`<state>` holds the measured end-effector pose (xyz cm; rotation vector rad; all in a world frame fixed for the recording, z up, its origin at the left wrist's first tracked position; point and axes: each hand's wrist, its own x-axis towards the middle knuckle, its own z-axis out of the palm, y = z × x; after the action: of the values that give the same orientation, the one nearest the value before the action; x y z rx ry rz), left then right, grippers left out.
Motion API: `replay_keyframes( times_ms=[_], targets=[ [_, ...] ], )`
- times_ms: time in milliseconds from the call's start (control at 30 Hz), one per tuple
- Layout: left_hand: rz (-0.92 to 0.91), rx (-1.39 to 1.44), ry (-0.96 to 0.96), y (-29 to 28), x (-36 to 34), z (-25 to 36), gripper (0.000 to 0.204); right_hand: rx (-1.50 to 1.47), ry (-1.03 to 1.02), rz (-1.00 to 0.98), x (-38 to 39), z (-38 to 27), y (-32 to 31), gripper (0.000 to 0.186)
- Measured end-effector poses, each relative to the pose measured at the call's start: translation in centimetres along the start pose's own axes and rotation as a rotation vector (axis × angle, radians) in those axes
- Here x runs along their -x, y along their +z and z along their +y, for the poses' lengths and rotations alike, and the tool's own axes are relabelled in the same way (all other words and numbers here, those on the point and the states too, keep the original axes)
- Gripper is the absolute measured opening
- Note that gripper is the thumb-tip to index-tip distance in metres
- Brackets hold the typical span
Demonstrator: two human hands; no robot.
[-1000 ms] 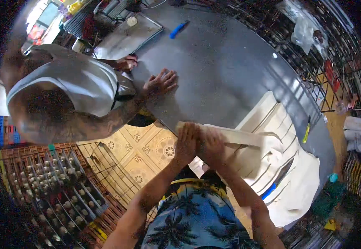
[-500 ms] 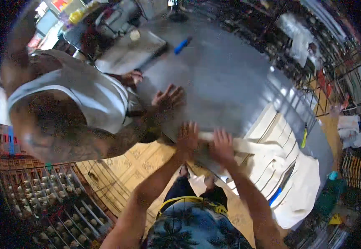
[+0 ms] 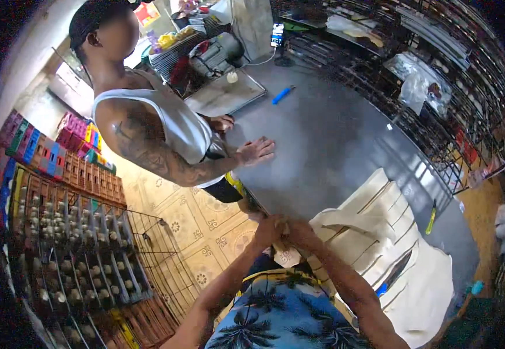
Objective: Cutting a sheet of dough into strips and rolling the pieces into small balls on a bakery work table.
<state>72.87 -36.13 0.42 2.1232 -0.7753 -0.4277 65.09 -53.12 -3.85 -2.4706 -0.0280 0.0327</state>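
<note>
Left hand [image 3: 269,231] and right hand [image 3: 300,234]: together at the near edge of the grey table [image 3: 316,131], fingers curled; half a second ago, apart with fingers extended. Grip on any dough: cannot tell.
Pale dough sheet [image 3: 427,296], slit into strips: table's near right part.
Yellow-green cutter [image 3: 431,217]: table's right side.
Co-worker's hand [image 3: 256,151]: palm down, table's left edge.
</note>
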Motion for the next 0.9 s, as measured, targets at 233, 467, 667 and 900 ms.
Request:
replay_keyframes(
  times_ms=[233, 467, 667, 900],
  targets=[
    [0.012, -0.335, -0.004, 0.7, 0.8, -1.9, 0.031, 0.073, 0.029, -0.05, 1.5, -7.2, -3.5, 0.052],
    [0.295, -0.909, 0.524, 0.9, -4.2, -2.8, 0.03, 0.167, 0.206, -0.066, -3.2, -6.5, -5.6, 0.047],
    [0.155, -0.504, 0.217, 3.8, -2.9, -1.3, 0.025, 0.03, 0.186, 0.101, 1.5, -2.3, -0.5, 0.04],
    [-0.067, -0.488, 0.067, 5.2, -3.2, -3.2, 0.032, 0.187, 0.207, -0.047, 2.4, -3.7, -2.4, 0.039]
  ],
)
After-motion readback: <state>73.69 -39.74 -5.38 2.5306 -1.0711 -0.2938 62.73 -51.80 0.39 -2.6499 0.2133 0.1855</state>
